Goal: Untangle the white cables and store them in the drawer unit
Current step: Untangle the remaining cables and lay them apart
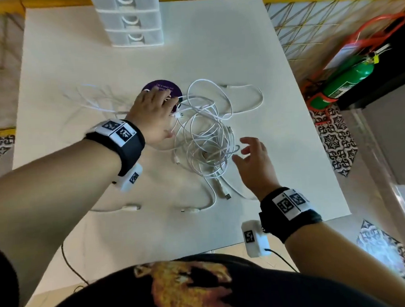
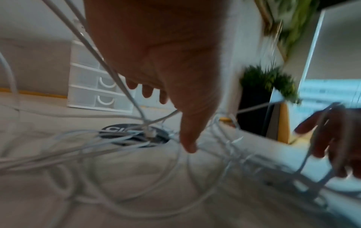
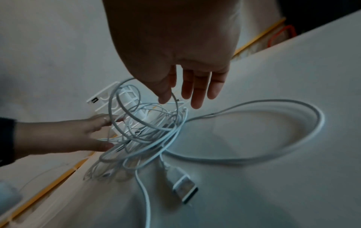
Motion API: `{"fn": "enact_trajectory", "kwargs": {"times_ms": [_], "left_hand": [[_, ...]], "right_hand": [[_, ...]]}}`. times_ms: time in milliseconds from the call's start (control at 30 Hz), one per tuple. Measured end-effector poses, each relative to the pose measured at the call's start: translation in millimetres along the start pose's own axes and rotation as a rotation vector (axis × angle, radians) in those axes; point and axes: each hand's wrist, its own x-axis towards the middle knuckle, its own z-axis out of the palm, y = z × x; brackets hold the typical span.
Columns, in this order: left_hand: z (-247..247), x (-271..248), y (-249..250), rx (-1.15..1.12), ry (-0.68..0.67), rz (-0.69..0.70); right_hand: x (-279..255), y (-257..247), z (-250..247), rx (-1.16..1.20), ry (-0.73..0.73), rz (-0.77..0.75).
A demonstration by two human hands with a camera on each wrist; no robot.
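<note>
Cables: a tangle of white cables [image 1: 205, 139] lies mid-table [image 1: 277, 126], loops piled over one another, loose ends and a USB plug [image 3: 184, 189] trailing toward the near edge.
Left hand: the left hand [image 1: 152, 113] reaches over a purple disc [image 1: 161, 87] at the tangle's left side; its grip is blurred, so I cannot tell whether it pinches a strand.
Right hand: the right hand [image 1: 256, 164] hovers at the tangle's right side, fingers [image 3: 197, 92] spread and relaxed, holding nothing.
Drawer unit: the white drawer unit [image 1: 131, 23] stands at the table's far edge, drawers closed, well apart from the cables.
</note>
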Motion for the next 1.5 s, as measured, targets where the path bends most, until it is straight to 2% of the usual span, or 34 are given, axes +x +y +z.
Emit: {"fn": "enact_trajectory", "kwargs": {"times_ms": [100,167,233,300,333,400,500,567,633,733,867,933,1000,1067,1133,1200,1233,1300,1433,1500], "left_hand": [[-4.1,-17.9,22.1,-0.158,0.239,0.026],[-6.0,-32.6,42.5,-0.309,0.372,0.062],[-9.2,-48.9,64.2,-0.582,0.294,-0.002],[-6.3,-60.7,77.7,-0.866,0.086,-0.100],[-4.4,-65.3,82.6,-0.937,-0.010,-0.103],[-5.3,-67.7,90.0,-0.994,-0.052,-0.069],[-23.5,-63.5,96.0,-1.054,0.062,-0.086],[-34.9,-57.2,94.9,-0.925,0.168,-0.020],[-51.8,-55.1,90.2,-0.840,0.206,0.012],[-79.9,-56.3,81.1,-0.963,0.179,-0.052],[-115.9,-62.0,67.9,-1.071,0.288,-0.061],[-125.6,-63.8,64.5,-1.131,0.324,-0.071],[-132.6,-64.5,60.3,-1.227,0.392,-0.096],[-142.2,-65.3,58.0,-1.401,0.464,-0.146],[-153.2,-66.8,60.9,-1.550,0.501,-0.180],[-162.9,-69.4,67.2,-1.607,0.505,-0.181],[-166.0,-70.3,69.5,-1.603,0.495,-0.170],[-172.1,-73.3,67.1,-1.550,0.478,-0.142],[-179.7,-78.3,41.3,-1.424,0.456,-0.145],[-182.3,-82.3,34.6,-1.347,0.439,-0.162]], "right_hand": [[8.4,3.3,-3.4,0.029,-0.069,-0.009],[13.1,-8.3,-10.0,0.170,-0.123,0.012],[16.8,-32.5,-22.4,0.414,-0.156,0.058],[20.7,-59.2,-39.9,0.612,-0.143,0.054],[22.0,-70.5,-48.6,0.670,-0.137,0.032],[22.9,-89.6,-64.6,0.743,-0.156,-0.020],[17.6,-107.2,-78.2,0.839,-0.243,-0.068],[13.6,-116.6,-85.9,0.894,-0.261,-0.099],[10.8,-126.0,-98.0,0.947,-0.216,-0.143],[13.2,-135.8,-120.8,1.015,-0.085,-0.225],[18.3,-143.5,-145.2,1.079,0.054,-0.264],[20.3,-144.1,-149.0,1.121,0.072,-0.242],[20.6,-144.8,-147.3,1.121,0.044,-0.226],[19.5,-146.0,-139.0,0.991,-0.017,-0.204],[12.7,-151.7,-122.9,0.772,-0.181,-0.226],[3.1,-160.3,-101.7,0.547,-0.396,-0.326],[-0.9,-165.7,-92.8,0.467,-0.438,-0.387],[-3.2,-176.1,-85.7,0.418,-0.383,-0.445],[9.0,-175.5,-101.7,0.513,-0.325,-0.334],[12.0,-172.0,-107.2,0.521,-0.310,-0.338]]}}
